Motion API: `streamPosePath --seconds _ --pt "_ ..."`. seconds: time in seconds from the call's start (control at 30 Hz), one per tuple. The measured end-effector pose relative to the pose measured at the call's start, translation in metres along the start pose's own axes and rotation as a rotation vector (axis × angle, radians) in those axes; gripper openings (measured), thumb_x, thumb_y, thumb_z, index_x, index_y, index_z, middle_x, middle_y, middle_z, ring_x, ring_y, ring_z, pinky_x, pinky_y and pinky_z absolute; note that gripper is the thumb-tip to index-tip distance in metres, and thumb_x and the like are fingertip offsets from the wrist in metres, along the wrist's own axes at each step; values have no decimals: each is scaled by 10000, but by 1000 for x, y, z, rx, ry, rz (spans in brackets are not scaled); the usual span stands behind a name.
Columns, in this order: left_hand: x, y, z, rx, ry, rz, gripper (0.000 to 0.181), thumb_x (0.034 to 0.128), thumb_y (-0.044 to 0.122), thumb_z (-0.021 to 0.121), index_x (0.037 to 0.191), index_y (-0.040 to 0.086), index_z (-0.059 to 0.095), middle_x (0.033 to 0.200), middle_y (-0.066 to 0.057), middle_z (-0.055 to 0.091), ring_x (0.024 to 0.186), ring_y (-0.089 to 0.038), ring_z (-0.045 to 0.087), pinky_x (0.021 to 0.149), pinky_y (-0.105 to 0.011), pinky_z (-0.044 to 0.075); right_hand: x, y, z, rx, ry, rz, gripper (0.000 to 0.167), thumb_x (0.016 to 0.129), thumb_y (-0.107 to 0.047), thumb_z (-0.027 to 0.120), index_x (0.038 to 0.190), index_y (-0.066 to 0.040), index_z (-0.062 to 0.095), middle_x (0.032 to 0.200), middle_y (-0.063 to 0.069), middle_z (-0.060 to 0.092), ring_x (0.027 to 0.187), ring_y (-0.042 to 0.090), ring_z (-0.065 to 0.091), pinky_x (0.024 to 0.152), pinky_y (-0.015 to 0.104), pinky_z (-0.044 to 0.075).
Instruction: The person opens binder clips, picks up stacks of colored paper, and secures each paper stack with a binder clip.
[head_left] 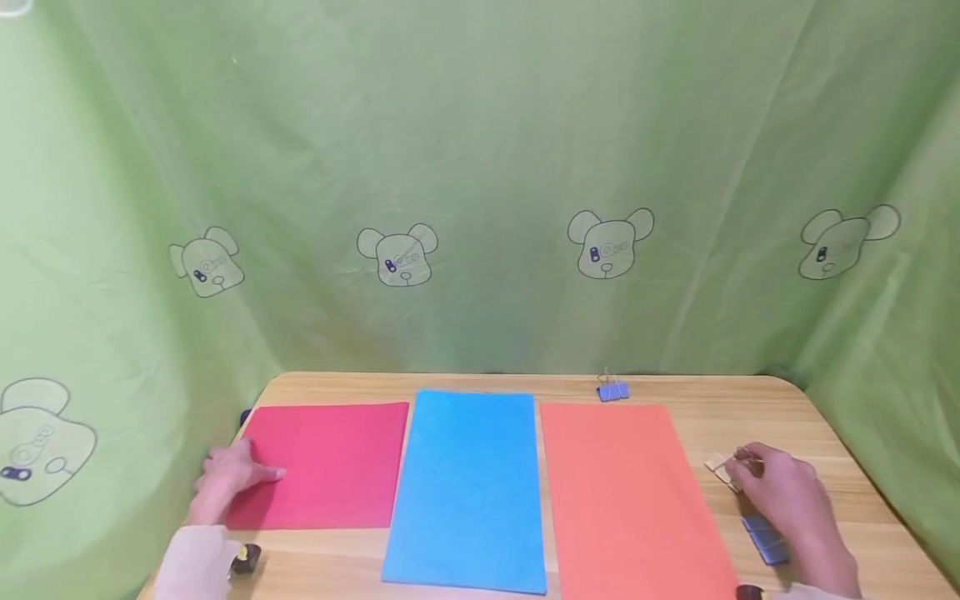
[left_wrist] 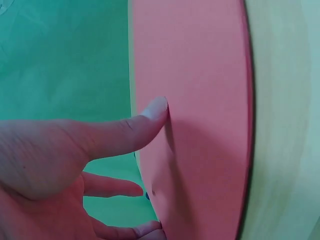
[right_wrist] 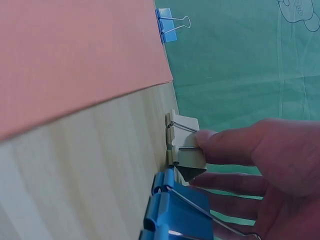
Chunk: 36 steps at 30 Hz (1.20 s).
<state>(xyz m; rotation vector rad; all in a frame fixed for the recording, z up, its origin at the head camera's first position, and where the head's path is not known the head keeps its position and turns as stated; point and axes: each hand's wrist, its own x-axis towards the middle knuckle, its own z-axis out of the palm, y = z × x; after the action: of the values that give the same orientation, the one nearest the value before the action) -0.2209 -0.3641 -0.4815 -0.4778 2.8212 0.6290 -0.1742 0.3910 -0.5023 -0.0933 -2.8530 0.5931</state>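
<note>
My left hand [head_left: 228, 473] lies at the left edge of the pink-red paper [head_left: 330, 467], its thumb on top; in the left wrist view the thumb touches the pink sheet [left_wrist: 200, 75] and the fingers extend down beside its edge. At the right, my right hand [head_left: 791, 496] touches the cream binder clips [head_left: 718, 467] with thumb and fingers. The right wrist view has the thumb against a cream clip [right_wrist: 187, 152], fingers behind it. Just below stand blue binder clips [right_wrist: 182, 210], also at the hand's near side in the head view.
Blue paper [head_left: 468, 492] lies in the middle, orange paper [head_left: 630, 492] to its right. One blue-violet clip [head_left: 613, 392] stands near the table's back edge. A dark object [head_left: 245, 558] is by the left sleeve. Green curtain [head_left: 487, 167] surrounds the wooden table [head_left: 750, 408].
</note>
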Motion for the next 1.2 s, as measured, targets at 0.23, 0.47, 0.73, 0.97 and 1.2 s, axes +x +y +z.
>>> streamPosePath --seconds 0.23,0.47,0.73,0.97,1.2 --pt "5 -6 -7 -21 -2 24 839 741 404 920 1175 -166 485 1027 -397 465 991 -566 471 825 -661 461 2 -4 4 26 26 -25 326 1061 -198 541 1145 80 686 1114 371 659 1058 673 539 836 746 438" --pt "6 -8 -11 26 -14 6 945 727 450 924 1186 -234 461 1022 -417 476 989 -587 466 854 -644 479 2 -5 5 44 47 -52 297 1052 -167 549 1112 79 703 1077 360 676 1045 662 558 845 755 432" --pt "9 -8 -11 73 -40 13 998 742 463 908 1251 -235 409 1082 -414 513 1023 -589 450 895 -650 454 1 -2 4 45 35 -48 319 1055 -179 544 1116 94 698 1086 370 669 1052 661 554 847 751 433" --pt "7 -8 -9 13 -33 -2 1136 714 444 931 1333 -230 258 1109 -482 366 1079 -642 411 906 -689 448 1 0 5 51 37 -48 322 1056 -182 545 1117 94 699 1086 367 671 1055 662 552 845 749 432" --pt "3 -4 -8 7 -35 -22 1031 751 391 916 1287 -231 293 1079 -465 356 1062 -629 431 907 -674 461 1 0 5 51 28 -35 341 1063 -193 533 1136 104 686 1105 376 660 1068 668 539 853 748 430"
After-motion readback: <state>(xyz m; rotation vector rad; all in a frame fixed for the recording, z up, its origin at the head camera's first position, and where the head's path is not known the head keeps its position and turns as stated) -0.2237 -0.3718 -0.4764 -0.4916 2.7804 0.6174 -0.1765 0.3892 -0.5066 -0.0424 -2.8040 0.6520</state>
